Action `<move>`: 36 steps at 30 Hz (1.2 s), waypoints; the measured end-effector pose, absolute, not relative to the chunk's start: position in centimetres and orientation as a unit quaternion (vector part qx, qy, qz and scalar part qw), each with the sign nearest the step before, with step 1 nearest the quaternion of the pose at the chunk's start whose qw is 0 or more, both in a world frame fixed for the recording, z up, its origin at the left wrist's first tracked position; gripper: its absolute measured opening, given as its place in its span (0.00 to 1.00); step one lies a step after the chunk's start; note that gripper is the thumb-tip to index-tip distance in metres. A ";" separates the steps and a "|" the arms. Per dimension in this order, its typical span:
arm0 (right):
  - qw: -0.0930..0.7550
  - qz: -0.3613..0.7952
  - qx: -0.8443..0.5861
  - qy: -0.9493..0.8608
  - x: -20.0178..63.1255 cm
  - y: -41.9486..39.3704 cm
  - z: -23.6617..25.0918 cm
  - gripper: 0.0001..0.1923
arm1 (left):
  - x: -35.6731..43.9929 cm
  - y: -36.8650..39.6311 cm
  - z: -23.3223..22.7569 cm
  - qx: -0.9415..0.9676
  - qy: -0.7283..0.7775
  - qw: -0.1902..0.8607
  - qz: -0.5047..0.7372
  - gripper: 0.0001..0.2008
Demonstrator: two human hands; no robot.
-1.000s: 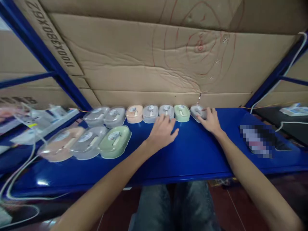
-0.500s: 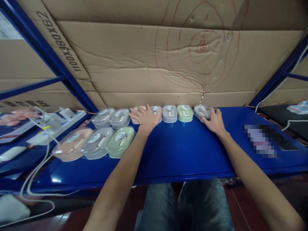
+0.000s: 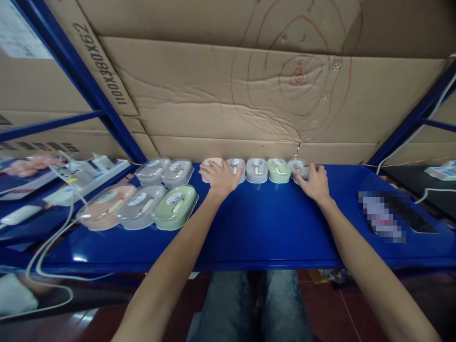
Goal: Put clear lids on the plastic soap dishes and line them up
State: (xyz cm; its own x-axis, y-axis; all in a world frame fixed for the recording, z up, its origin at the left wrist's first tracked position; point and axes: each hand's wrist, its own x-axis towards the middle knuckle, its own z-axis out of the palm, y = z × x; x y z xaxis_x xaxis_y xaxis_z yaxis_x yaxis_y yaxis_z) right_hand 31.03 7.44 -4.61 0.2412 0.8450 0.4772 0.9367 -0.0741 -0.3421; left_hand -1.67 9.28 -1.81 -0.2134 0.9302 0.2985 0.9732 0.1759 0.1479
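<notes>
A row of small lidded plastic boxes with clear covers and round stickers runs along the cardboard. My left hand (image 3: 221, 179) lies palm down with spread fingers over a peach box (image 3: 212, 162) and the front of a grey box (image 3: 235, 164). Right of it stand another grey box (image 3: 257, 169) and a green box (image 3: 279, 170), side by side. At the row's right end, my right hand (image 3: 315, 183) grips a grey box (image 3: 298, 167), thumb in front and fingers round its right side; part of that box is hidden.
At left, two grey boxes (image 3: 153, 172) stand behind a peach box (image 3: 107, 206), a grey box (image 3: 140, 206) and a green box (image 3: 175, 207). A power strip (image 3: 89, 183) with cables lies further left. A blurred-out item (image 3: 381, 216) lies on the blue tabletop (image 3: 270, 223) at right.
The boxes under and beside my left hand have slid right, leaving a gap from the two left grey boxes. The gap before the right-end grey box has narrowed. The view has shifted slightly.
</notes>
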 end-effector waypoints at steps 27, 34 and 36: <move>0.533 -0.085 -0.696 -0.473 34.2 7.0 -2.4 0.33 | -3.2 3.8 -1.1 -0.813 -0.490 0.071 -0.306 0.25; 0.498 0.125 -0.421 -0.747 27.5 3.8 -0.9 0.25 | -4.5 1.9 -1.3 -0.820 -0.358 -0.135 -0.426 0.27; 0.435 0.155 -0.371 -0.805 25.4 2.8 -1.6 0.27 | -4.6 1.6 -1.7 -0.819 -0.347 -0.195 -0.413 0.41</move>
